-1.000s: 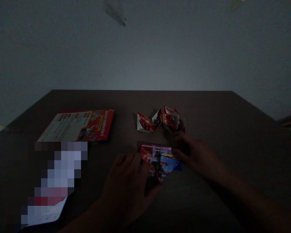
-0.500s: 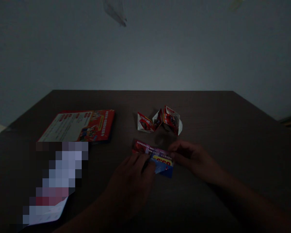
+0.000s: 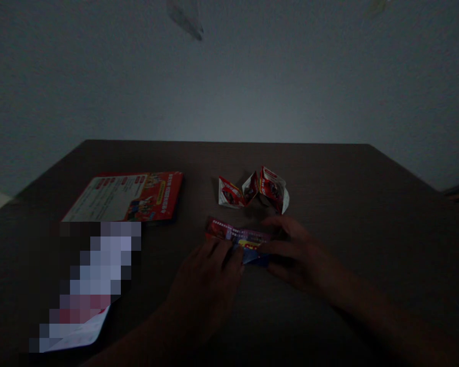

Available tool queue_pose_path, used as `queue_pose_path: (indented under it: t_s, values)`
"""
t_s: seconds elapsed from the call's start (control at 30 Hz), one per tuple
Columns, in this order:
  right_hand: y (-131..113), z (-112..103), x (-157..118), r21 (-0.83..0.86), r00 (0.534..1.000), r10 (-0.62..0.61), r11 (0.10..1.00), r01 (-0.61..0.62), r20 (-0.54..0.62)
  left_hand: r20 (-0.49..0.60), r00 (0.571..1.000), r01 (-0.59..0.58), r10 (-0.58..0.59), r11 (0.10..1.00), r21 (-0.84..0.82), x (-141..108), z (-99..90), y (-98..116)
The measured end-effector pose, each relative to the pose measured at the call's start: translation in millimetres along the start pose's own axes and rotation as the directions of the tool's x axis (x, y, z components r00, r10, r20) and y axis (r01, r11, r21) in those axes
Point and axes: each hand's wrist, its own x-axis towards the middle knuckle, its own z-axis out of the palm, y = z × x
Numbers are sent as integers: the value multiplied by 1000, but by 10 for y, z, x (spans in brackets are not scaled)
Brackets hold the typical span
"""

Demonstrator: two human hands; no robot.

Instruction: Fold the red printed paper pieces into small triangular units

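A printed paper leaflet (image 3: 248,235), purple along its far edge and blue with yellow and red print nearer me, lies on the dark table in front of me. My left hand (image 3: 210,270) presses curled fingers onto its near left part. At its right end is my right hand (image 3: 304,252), with fingers bent around the edge. Part of the leaflet is covered by both hands, and dim light hides the exact fingertip contact. Just beyond it stands a red and white folded paper piece (image 3: 273,188), creased into zigzag panels.
To the left rests a flat red and white printed stack or booklet (image 3: 115,196). Nearer me is a bright phone-like device (image 3: 80,331), mostly blurred out by blocks. The table (image 3: 329,173) meets a pale wall (image 3: 229,92) at the back.
My right hand has moved toward me along the leaflet's right end and now covers more of it. The leaflet's near part looks more folded up. My left hand stays on it.
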Motion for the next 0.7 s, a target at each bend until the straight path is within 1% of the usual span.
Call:
queue_pose_path:
  t_s: [0.1, 0.2, 0.27, 0.33, 0.47, 0.6, 0.7]
  values:
    - [-30, 7, 6, -52, 999, -44, 998, 44, 1, 10, 1000, 14, -14, 1000, -27, 3, -11, 30]
    - [-36, 13, 17, -68, 991, -97, 992, 104, 91, 39, 999, 31, -28, 997, -65, 18, -26, 48]
    - [-28, 20, 31, -65, 982, -92, 992, 104, 165, 58, 998, 30, -26, 997, -71, 28, -35, 45]
    - [-21, 28, 46, -53, 977, -75, 995, 87, 202, 80, 996, 32, -27, 997, -66, 35, -42, 33]
    - [-25, 50, 64, 7, 982, -45, 999, 45, 185, 103, 993, 56, -48, 995, -78, 37, -47, 15]
    - [-60, 82, 65, 79, 988, 33, 996, -46, 152, 100, 994, 60, -51, 995, -82, 37, -44, 14]
    - [-96, 102, 69, 83, 988, 91, 991, -102, 128, 98, 994, 51, -42, 995, -88, 37, -49, 17]
